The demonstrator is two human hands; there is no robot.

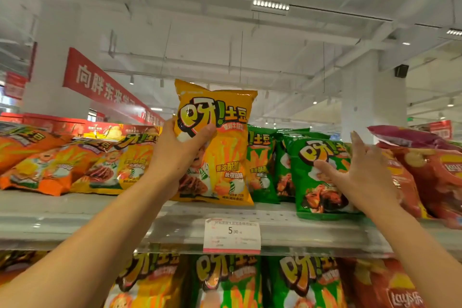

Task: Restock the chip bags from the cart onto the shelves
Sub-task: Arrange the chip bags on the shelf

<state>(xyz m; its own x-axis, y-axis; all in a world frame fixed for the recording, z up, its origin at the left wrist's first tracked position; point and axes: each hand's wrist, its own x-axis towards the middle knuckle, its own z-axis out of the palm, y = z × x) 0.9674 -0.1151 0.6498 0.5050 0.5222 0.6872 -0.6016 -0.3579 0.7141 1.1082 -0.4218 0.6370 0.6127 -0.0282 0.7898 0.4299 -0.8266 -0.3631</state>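
Left hand [175, 155] fingers curl round a glossy, puffed yellow chip bag [220, 147], upright on the perforated metal shelf [175, 222]. Right hand [362, 177], fingers spread straight, presses a crinkled green bag [317, 182].

Both bare forearms reach up and forward from the lower corners. The left hand [175, 152] is raised with its wrist bent, fingers curled round the left edge of a yellow chip bag [220, 147] and the thumb pressed across its front. The right hand [360, 170] is spread, fingers straight, thumb pointing left, palm against a green chip bag [317, 182].
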